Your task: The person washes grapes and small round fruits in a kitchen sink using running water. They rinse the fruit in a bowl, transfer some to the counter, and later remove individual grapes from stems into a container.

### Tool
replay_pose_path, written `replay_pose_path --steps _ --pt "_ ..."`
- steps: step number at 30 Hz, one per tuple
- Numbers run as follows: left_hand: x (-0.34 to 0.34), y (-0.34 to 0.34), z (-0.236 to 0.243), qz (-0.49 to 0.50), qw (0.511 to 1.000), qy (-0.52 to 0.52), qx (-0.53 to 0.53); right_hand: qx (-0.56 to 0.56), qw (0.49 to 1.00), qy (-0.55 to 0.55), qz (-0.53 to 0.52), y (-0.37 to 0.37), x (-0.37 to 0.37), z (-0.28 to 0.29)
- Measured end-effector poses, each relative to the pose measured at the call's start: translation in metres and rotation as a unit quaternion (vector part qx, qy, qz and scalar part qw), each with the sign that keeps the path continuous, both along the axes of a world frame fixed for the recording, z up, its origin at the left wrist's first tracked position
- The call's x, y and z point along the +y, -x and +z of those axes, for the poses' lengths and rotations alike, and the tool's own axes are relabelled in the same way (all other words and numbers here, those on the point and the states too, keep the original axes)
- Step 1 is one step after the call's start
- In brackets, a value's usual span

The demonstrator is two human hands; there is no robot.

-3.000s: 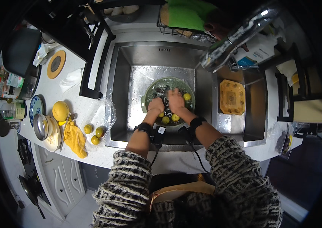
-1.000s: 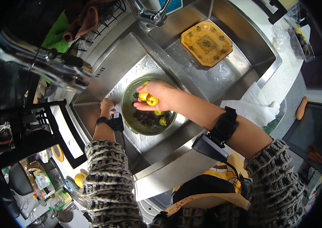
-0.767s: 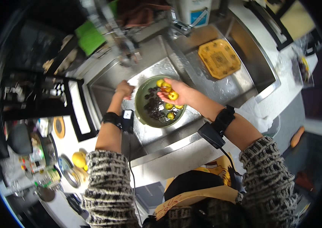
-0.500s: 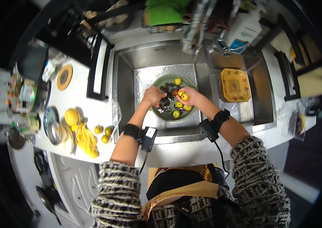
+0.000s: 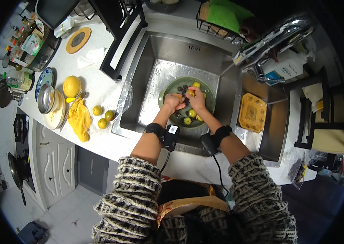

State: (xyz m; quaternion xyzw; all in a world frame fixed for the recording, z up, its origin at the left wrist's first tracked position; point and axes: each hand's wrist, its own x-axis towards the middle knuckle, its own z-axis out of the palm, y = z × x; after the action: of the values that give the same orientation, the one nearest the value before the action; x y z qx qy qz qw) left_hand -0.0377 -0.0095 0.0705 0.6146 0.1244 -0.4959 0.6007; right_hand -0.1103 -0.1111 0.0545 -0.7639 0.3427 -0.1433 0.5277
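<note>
A round green bowl (image 5: 165,90) rests in the large basin of a steel sink (image 5: 137,87). Dark grape-like fruits (image 5: 182,88) and small yellow-green fruits (image 5: 187,120) lie inside it. Over the bowl, my right hand (image 5: 198,100) is closed around a yellow-green fruit (image 5: 191,93), part of which shows between the fingers. My left hand (image 5: 173,102) is beside it, fingers curled inward over the dark fruits. What those left fingers hold is mostly hidden. Each forearm has a black strapped-on device.
A chrome faucet (image 5: 275,42) arches over the back right. The smaller basin holds a yellow tray (image 5: 252,112). On the left counter are a yellow cloth (image 5: 78,121), a large yellow fruit (image 5: 72,86), three small round fruits (image 5: 109,115), a metal bowl (image 5: 46,99) and a black rack (image 5: 117,49).
The view has turned and shifted. My hands have come closer together over the bowl. The yellow-green fruit in my right hand is now more covered by the fingers.
</note>
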Motion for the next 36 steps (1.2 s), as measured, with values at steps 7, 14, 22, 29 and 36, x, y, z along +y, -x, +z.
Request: replay_pose_path --steps 7,14,22,29,36 --pt "-0.015 0.003 -0.009 -0.517 0.652 -0.304 -0.464 0.209 0.855 0.364 0.304 0.002 -0.004 -0.02" --pt "-0.017 -0.014 0.01 -0.277 0.917 -0.147 -0.247 0.156 0.982 0.04 0.096 -0.013 -0.029 0.015" --pt "0.022 0.004 0.088 0.006 0.93 0.245 0.275 -0.053 0.992 -0.078 0.084 0.025 -0.003 0.118" --pt "0.028 0.022 0.109 0.027 0.965 0.222 0.138 -0.125 0.952 0.235 0.153 0.035 0.029 0.161" --pt "0.03 0.035 0.123 0.05 0.98 0.191 0.029 -0.112 0.933 0.315 0.13 0.037 0.037 0.165"
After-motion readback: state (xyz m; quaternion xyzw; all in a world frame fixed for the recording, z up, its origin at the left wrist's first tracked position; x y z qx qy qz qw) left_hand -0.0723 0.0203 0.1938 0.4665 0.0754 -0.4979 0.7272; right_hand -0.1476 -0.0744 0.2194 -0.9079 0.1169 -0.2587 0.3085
